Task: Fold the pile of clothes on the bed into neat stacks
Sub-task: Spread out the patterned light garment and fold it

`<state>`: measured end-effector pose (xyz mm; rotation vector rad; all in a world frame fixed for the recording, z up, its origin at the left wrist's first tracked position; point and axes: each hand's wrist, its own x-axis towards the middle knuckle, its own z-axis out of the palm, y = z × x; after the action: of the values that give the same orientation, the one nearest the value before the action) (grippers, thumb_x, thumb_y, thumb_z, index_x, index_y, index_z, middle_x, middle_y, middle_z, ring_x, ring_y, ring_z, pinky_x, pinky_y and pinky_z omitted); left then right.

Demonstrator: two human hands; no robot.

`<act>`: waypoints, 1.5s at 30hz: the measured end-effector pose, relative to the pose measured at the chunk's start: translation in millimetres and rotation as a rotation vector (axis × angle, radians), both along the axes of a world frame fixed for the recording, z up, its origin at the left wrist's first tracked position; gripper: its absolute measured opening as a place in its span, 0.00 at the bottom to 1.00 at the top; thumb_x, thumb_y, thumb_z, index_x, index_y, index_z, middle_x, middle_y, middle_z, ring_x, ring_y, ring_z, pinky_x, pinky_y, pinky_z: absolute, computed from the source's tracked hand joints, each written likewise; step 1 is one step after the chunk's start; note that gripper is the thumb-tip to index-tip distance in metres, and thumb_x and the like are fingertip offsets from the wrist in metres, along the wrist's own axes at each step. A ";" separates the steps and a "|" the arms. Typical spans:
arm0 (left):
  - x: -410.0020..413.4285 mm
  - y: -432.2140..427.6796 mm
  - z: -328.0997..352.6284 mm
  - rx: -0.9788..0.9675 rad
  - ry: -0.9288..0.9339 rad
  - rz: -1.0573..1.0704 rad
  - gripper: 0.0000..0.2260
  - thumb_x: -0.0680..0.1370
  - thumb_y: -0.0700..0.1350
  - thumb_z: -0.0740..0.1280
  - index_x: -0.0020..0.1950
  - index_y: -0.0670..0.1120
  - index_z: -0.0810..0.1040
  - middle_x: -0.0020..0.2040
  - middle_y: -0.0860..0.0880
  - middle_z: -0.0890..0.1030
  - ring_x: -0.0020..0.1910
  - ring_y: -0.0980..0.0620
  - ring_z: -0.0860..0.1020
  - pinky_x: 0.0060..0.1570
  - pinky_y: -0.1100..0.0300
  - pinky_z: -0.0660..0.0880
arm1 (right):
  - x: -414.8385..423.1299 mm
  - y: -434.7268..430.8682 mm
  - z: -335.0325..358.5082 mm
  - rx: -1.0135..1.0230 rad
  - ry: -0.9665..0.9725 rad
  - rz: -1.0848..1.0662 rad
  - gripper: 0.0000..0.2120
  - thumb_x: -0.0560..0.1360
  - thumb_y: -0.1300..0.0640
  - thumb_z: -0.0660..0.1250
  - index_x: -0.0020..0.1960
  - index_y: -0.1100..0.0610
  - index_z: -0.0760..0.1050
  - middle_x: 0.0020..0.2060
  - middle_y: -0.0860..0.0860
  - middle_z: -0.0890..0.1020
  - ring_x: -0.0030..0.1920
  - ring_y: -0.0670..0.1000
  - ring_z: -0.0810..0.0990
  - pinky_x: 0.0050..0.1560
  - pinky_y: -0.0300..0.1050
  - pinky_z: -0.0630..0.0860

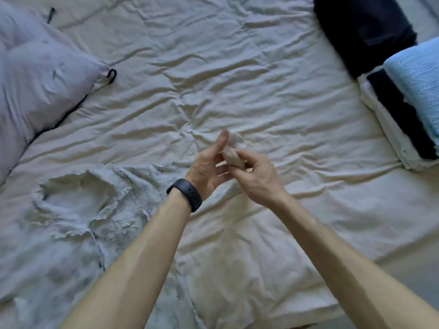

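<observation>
1. Over the bed [237, 67]: small beige cloth [234, 154] pinched between left hand [209, 169] and right hand [257, 179], both curled round it.
2. Risk: the light pinch may let it slip and unroll.
3. If dropped, it could be lost against the pale sheet. The folded stack [401, 119] lies well apart.

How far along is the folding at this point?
Done: a folded stack topped by a light blue piece, plus a dark folded item, sit on the bed at the right. In hand: the left hand and right hand hold a small beige cloth. Left: a pale garment lies spread and unfolded at lower left.
</observation>
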<state>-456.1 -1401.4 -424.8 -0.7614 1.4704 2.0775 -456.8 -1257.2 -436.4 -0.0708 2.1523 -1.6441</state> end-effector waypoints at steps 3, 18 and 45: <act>41.6 -41.5 28.2 -0.114 0.047 0.219 0.08 0.79 0.45 0.70 0.54 0.43 0.82 0.40 0.48 0.84 0.40 0.48 0.83 0.34 0.59 0.80 | 44.6 -44.2 26.4 0.037 0.126 0.170 0.13 0.75 0.62 0.73 0.59 0.54 0.84 0.53 0.49 0.84 0.52 0.47 0.83 0.53 0.42 0.79; 467.4 -262.1 -3.1 -0.289 -0.441 1.064 0.13 0.82 0.43 0.66 0.64 0.40 0.75 0.57 0.40 0.81 0.53 0.40 0.81 0.50 0.48 0.79 | 357.6 -155.4 -81.6 0.943 0.147 0.901 0.34 0.81 0.39 0.57 0.82 0.44 0.49 0.83 0.51 0.40 0.82 0.55 0.39 0.80 0.55 0.43; 74.4 -272.5 -59.8 -1.258 -0.186 -0.662 0.19 0.77 0.62 0.67 0.42 0.46 0.78 0.35 0.44 0.77 0.38 0.42 0.77 0.31 0.58 0.66 | 183.0 -229.9 -82.2 -0.264 -1.240 -0.781 0.14 0.78 0.47 0.72 0.43 0.58 0.79 0.24 0.51 0.76 0.18 0.45 0.71 0.17 0.35 0.69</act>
<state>-381.8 -1673.9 -484.6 -0.6638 2.4107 0.4414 -273.8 -1487.0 -518.6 1.4437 0.9880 -1.5815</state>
